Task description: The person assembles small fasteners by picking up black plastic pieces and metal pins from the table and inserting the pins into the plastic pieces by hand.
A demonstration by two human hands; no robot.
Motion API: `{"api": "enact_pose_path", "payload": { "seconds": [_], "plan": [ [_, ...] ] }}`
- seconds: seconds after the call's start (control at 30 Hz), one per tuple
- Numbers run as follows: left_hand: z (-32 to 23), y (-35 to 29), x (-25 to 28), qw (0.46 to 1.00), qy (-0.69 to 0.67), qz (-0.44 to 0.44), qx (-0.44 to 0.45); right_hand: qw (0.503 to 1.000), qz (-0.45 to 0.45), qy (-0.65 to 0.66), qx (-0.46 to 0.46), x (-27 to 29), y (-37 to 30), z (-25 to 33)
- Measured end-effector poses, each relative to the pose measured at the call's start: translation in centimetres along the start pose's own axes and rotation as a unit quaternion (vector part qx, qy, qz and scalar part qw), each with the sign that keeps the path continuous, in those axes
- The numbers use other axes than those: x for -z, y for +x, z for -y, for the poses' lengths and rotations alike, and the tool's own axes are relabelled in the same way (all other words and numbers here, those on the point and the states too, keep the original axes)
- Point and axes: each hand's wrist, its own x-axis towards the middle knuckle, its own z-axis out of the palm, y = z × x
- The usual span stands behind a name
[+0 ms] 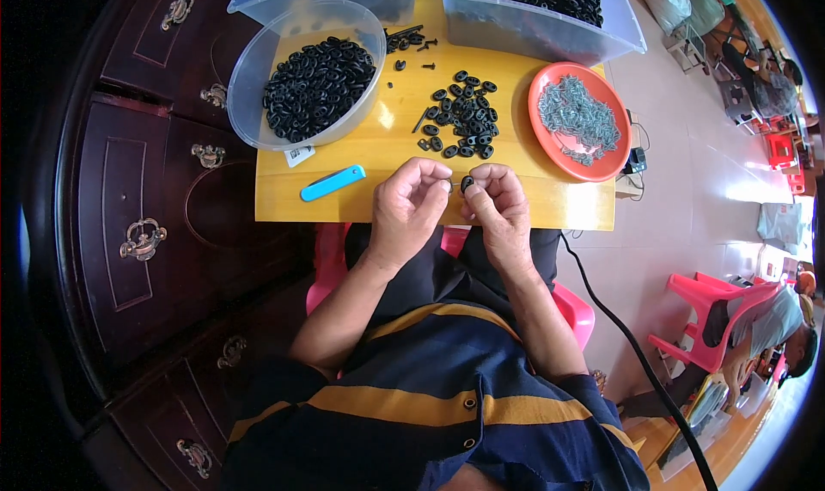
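Observation:
Near the front edge of the table, my right hand [500, 205] pinches a small black oval plastic piece with holes [467, 183] between thumb and fingers. Just left of it, the thumb and fingertips of my left hand [411, 207] are pressed together. A tiny dark bit shows at those fingertips, too small to name. Beyond both hands lies a loose pile of black oval pieces [468, 117], several with two holes visible. To the right, a round red plate [618, 156] bears a heap of small silvery metal pieces.
A round clear tub [245, 104] of black pieces stands at the left, with a blue-handled tool [333, 183] before it. Two clear bins, left [344, 5] and right [516, 39], stand at the back. Dark drawers [193, 177] flank the table; a black cable [636, 345] hangs right.

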Motion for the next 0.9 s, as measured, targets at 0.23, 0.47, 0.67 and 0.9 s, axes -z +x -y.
{"api": "enact_pose_path", "payload": {
  "seconds": [0.23, 0.47, 0.67, 0.9],
  "plan": [
    [0.43, -0.11, 0.27, 1.000, 0.006, 0.020, -0.007, 1.000, -0.010, -0.007, -0.012, -0.11, -0.06, 0.17],
    [0.39, -0.01, 0.05, 1.000, -0.002, 0.009, -0.007, 1.000, -0.023, 0.004, -0.020, -0.20, -0.16, 0.08],
    [0.08, -0.05, -0.16, 1.000, -0.028, 0.001, -0.007, 0.997, -0.016, 0.039, -0.063, 0.20, 0.02, 0.43],
    [0.04, -0.13, -0.15, 0.999, -0.042, 0.009, -0.010, 0.996, 0.014, 0.067, -0.049, 0.52, 0.27, 0.16]
  ]
}}
